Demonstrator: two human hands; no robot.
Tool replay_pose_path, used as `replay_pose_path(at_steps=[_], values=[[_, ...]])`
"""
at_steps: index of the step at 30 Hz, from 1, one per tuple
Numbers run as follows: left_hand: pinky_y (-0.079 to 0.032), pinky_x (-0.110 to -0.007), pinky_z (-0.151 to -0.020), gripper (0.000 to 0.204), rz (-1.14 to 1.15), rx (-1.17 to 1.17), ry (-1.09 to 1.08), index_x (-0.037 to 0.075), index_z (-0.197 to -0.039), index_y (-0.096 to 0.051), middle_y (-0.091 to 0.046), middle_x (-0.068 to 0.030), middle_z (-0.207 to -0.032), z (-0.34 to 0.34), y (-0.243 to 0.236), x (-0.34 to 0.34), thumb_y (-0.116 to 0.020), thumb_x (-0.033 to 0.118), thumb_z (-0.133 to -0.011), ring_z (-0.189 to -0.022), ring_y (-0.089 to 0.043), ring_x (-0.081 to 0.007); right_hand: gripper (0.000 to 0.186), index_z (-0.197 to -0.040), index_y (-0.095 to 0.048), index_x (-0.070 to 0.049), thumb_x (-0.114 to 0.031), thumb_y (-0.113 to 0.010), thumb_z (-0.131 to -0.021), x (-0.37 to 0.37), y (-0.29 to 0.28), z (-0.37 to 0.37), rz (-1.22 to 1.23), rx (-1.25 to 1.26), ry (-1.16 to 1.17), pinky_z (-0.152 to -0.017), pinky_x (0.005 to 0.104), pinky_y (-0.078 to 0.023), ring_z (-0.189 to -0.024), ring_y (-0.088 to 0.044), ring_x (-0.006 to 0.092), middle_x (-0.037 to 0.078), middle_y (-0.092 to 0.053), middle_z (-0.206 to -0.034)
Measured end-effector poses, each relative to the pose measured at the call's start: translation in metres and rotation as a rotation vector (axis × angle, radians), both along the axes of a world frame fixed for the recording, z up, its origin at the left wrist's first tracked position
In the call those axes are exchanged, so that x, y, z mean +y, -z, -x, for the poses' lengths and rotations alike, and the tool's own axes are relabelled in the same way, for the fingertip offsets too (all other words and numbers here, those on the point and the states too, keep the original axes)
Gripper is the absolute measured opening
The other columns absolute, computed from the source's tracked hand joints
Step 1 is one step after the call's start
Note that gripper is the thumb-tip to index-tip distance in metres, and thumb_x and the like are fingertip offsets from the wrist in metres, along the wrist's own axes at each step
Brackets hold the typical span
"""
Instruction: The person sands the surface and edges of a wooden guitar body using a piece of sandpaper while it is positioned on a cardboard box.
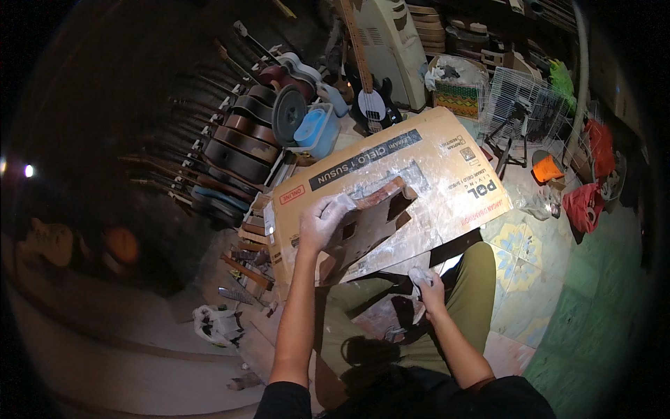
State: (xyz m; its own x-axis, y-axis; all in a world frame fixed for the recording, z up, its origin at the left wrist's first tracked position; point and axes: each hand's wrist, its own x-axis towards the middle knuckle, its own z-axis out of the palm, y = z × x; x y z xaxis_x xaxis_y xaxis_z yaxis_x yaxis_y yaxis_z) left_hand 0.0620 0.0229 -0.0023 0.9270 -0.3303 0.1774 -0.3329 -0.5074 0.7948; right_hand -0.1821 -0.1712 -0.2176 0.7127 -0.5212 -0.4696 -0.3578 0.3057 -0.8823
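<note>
My left hand (322,222), coated in pale dust, grips the upper edge of a brown, curved wooden piece (363,234). Dark cutouts show in it, and it looks like a guitar body. It is tilted over a large flattened cardboard sheet (447,150) in front of my knees. Lower and to the right, near my right thigh, my right hand (431,293) is closed around a small whitish crumpled piece, cloth or paper, I cannot tell which. White dust smears the cardboard around the wooden piece.
Guitars (244,133) stand in a row at the left. Beyond the cardboard are a blue plastic tub (317,133), a black bass guitar (377,105) and a white wire rack (520,98). An orange cup (548,167) lies at the right. Wood scraps and a plastic bag (216,325) lie at the left.
</note>
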Motion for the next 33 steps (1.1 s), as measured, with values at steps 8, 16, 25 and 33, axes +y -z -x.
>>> replay_pose_path(at_steps=[8, 16, 25, 33], values=[[-0.054, -0.034, -0.087, 0.043, -0.037, -0.054, 0.051, 0.002, -0.121, -0.072, -0.076, -0.01, -0.106, 0.015, -0.011, 0.006, -0.081, 0.024, -0.086, -0.095, -0.071, -0.0179, 0.043, -0.125, -0.064, 0.002, -0.017, -0.075, -0.088, 0.009, -0.015, -0.002, 0.008, -0.012, -0.067, -0.091, 0.0346, -0.053, -0.103, -0.066, 0.0206, 0.013, -0.069, -0.116], [-0.055, -0.043, -0.093, 0.052, -0.158, -0.261, 0.007, 0.009, -0.129, -0.069, -0.073, -0.0197, -0.118, 0.034, -0.015, -0.007, -0.08, 0.032, -0.084, -0.106, -0.071, -0.0371, 0.044, -0.127, -0.063, -0.001, -0.02, -0.075, -0.089, 0.003, -0.031, -0.004, 0.052, -0.055, -0.115, -0.079, 0.0277, -0.054, -0.095, -0.063, 0.0153, 0.011, -0.067, -0.115], [-0.059, -0.045, -0.08, 0.054, -0.121, -0.373, 0.046, 0.015, -0.128, -0.069, -0.075, -0.0158, -0.109, 0.068, -0.013, -0.011, -0.083, 0.032, -0.079, -0.095, -0.073, -0.0377, 0.046, -0.137, -0.055, 0.0, -0.013, -0.07, -0.095, -0.007, -0.176, -0.051, 0.236, -0.369, -0.126, -0.075, 0.0254, -0.053, -0.095, -0.061, 0.0125, 0.011, -0.064, -0.122], [-0.059, -0.043, -0.076, 0.053, -0.129, -0.332, 0.048, 0.01, -0.12, -0.071, -0.075, -0.0152, -0.102, 0.093, -0.015, -0.021, -0.087, 0.029, -0.073, -0.089, -0.073, -0.0356, 0.043, -0.134, -0.058, 0.003, -0.011, -0.071, -0.095, 0.012, -0.203, -0.071, 0.225, -0.485, -0.139, -0.099, 0.0343, -0.05, -0.112, -0.061, 0.0186, 0.013, -0.064, -0.124]])
